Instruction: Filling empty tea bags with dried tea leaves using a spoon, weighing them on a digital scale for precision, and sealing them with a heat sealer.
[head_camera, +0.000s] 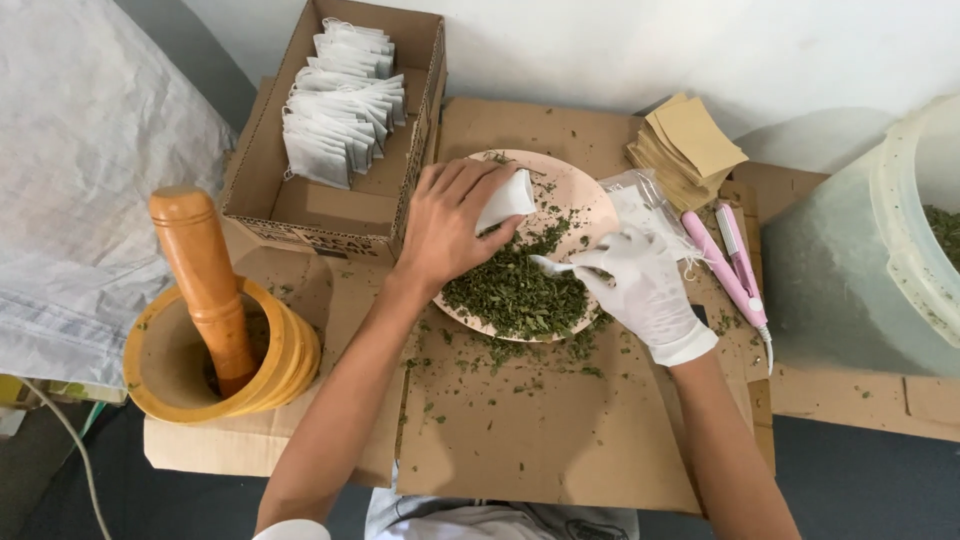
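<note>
Head camera, looking down on a cardboard-covered work surface (540, 430). One round pinkish plate (585, 195) holds a heap of crushed green dried leaves (515, 290), with loose flakes scattered on the cardboard below it. One open cardboard box (270, 200) at upper left contains a row of white filter bags (345, 100), too many and too overlapped to count. One yellow wooden mortar (175, 370) at left holds one wooden pestle (205, 280), leaning upright. One translucent tub (905, 210) at right shows green leaf matter inside. One stack of tan paper squares (690, 145) lies beside a clear plastic packet (640, 205); one pink handheld sealer (730, 265) rests just right of the plate.

Left hand (450, 225), bare, fingers closed on one small white filter bag (505, 200), held above the plate's leaves. Right hand (645, 285), in a white glove, fingers pinched on a white scoop (555, 267) whose tip touches the leaf heap.
</note>
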